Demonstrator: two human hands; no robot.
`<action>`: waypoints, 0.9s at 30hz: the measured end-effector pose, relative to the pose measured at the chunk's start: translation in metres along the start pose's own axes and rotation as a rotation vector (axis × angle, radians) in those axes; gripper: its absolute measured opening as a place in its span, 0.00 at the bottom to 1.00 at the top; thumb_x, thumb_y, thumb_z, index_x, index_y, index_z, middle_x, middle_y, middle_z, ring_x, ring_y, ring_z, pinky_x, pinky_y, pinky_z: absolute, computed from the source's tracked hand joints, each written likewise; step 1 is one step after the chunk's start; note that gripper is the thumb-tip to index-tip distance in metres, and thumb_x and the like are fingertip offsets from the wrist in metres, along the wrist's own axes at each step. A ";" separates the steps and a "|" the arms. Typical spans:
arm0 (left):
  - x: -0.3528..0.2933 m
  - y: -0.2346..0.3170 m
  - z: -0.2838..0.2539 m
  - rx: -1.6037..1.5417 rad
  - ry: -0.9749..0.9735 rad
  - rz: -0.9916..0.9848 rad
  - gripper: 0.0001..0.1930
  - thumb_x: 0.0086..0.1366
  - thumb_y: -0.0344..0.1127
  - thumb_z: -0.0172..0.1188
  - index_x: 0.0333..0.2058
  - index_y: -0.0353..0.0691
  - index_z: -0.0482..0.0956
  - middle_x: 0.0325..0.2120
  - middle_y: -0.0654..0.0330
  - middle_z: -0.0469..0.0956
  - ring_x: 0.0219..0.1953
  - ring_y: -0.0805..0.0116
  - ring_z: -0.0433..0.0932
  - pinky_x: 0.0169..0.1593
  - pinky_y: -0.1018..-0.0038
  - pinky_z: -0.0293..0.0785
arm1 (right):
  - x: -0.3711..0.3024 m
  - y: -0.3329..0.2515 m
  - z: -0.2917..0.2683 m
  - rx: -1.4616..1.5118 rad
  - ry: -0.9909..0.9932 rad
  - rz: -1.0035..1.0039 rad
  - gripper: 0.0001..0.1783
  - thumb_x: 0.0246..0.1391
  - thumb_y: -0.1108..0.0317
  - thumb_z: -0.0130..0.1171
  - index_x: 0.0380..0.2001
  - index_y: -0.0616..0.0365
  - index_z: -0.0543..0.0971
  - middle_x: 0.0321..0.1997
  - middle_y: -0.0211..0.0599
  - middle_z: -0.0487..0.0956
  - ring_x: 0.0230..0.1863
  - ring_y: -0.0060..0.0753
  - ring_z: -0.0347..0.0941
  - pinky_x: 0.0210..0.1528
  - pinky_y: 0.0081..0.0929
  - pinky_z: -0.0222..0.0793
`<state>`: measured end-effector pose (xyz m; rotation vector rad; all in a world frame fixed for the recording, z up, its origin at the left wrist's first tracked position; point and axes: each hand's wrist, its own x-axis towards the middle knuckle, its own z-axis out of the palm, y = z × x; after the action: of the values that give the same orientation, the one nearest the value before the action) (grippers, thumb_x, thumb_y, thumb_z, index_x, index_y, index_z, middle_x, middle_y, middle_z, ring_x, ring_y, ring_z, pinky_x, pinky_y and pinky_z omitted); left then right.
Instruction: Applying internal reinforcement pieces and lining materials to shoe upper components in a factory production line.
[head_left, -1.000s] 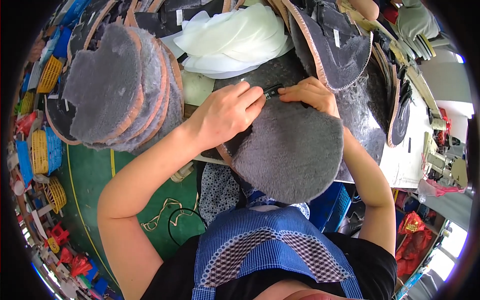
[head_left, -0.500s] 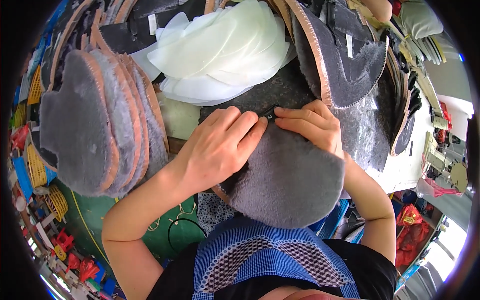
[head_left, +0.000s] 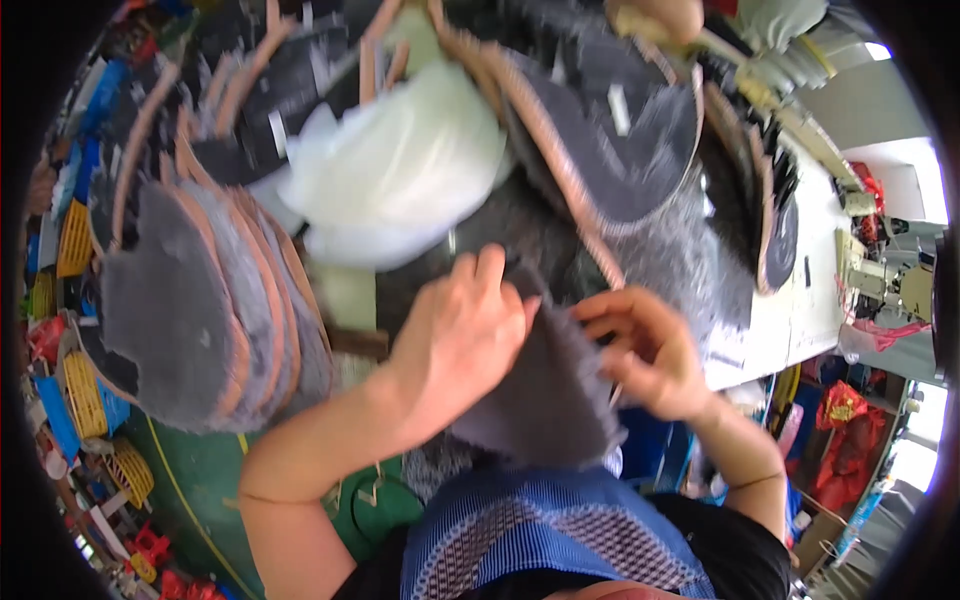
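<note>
A grey furry fabric piece [head_left: 555, 400] hangs tilted in front of my apron, its right edge turned toward me. My left hand [head_left: 465, 325] is closed on its upper part, fingers and thumb pinching near the top edge. At the right edge is my right hand [head_left: 650, 350], its fingers curled but apart; a fingertip comes close to the fur, and I cannot tell whether it touches. Behind the hands, a fan of thin translucent white sheets [head_left: 395, 165] lies on the table. Motion blur softens the details of the piece.
Stacked grey plush pieces with tan edging [head_left: 170, 310] stand at the left. A dark piece with a stitched tan border [head_left: 610, 150] lies at the back right, beside a white table surface [head_left: 800, 310]. Yellow baskets [head_left: 85, 385] sit at the far left.
My right hand has let go of the top edge and moved down to the right side. The furry piece has turned from nearly flat to tilted. The whole view has shifted.
</note>
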<state>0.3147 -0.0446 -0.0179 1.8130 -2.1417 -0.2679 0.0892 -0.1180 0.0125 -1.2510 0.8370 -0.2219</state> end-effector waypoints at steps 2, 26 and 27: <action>-0.004 -0.012 0.014 -0.227 0.000 0.004 0.10 0.63 0.35 0.63 0.31 0.32 0.81 0.30 0.50 0.73 0.31 0.50 0.78 0.35 0.60 0.77 | 0.019 0.020 0.010 -0.174 -0.033 -0.428 0.29 0.50 0.71 0.73 0.53 0.63 0.72 0.52 0.40 0.75 0.46 0.28 0.76 0.44 0.25 0.79; -0.004 -0.022 -0.030 -0.957 -0.427 -0.222 0.15 0.63 0.35 0.63 0.46 0.33 0.78 0.37 0.49 0.81 0.37 0.55 0.82 0.44 0.65 0.77 | 0.057 0.002 -0.002 -1.162 0.346 -0.953 0.13 0.45 0.74 0.66 0.36 0.59 0.78 0.29 0.32 0.74 0.28 0.31 0.78 0.24 0.30 0.75; -0.004 -0.022 -0.029 -0.909 -0.406 -0.168 0.15 0.64 0.36 0.62 0.46 0.33 0.79 0.39 0.48 0.81 0.38 0.51 0.82 0.44 0.64 0.78 | 0.055 0.003 -0.002 -1.166 0.374 -0.947 0.13 0.45 0.74 0.67 0.37 0.57 0.79 0.30 0.32 0.75 0.29 0.31 0.79 0.23 0.30 0.74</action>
<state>0.3456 -0.0428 0.0008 1.4269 -1.6104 -1.4741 0.1250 -0.1499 -0.0144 -2.7355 0.5991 -0.8149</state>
